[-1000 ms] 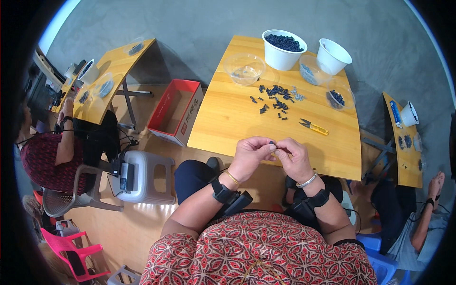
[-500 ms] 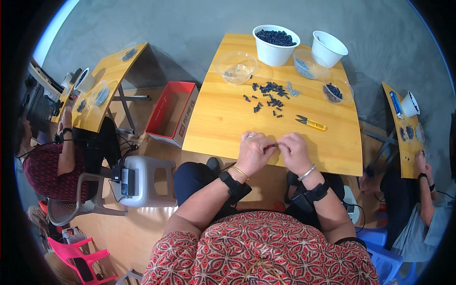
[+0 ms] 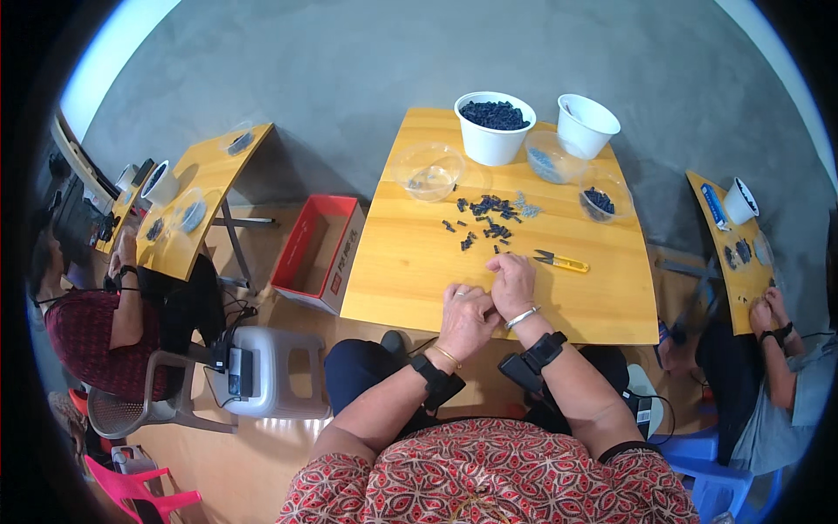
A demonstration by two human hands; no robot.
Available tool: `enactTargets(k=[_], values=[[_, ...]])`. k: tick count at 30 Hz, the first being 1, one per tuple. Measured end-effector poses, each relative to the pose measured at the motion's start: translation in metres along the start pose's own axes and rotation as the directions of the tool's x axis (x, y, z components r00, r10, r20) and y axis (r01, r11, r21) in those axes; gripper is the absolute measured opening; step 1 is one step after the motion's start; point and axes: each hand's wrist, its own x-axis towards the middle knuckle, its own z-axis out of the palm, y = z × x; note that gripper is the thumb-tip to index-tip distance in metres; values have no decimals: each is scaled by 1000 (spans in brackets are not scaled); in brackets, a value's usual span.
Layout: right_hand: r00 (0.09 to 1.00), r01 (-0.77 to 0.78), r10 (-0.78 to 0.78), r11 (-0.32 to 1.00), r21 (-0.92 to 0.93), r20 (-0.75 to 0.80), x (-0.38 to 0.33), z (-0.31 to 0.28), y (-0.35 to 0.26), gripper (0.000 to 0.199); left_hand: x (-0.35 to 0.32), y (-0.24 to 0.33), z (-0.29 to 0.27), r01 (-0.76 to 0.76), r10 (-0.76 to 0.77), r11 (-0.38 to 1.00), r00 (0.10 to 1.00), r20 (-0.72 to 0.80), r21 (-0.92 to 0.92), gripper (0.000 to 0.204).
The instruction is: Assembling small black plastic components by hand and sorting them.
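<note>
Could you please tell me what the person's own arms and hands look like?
The left hand has a ring, with a golden bangle at its wrist; the right hand has a silvery bangle at its wrist. Both arms wear black straps with boxy units. The short sleeves are patterned red, dark and cream.

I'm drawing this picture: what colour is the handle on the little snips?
The snips' handle is yellow, best seen in the head view.

2 bare forearms (image 3: 384, 405) extend from the near side, converging. The left hand (image 3: 465, 316) is curled, knuckles up; the right hand (image 3: 513, 284), just beside it, sits slightly farther and right, its grip unclear.
</note>
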Motion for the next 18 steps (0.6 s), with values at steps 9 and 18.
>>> enactTargets(k=[9,18], values=[[998,55,-53,998,-35,41,-5,-6,-2,11,-9,3,8,-12,14,999,999,-43,33,8],[995,60,-56,997,-56,87,-5,0,5,10,-9,0,15,-46,48,998,995,-86,31,8]])
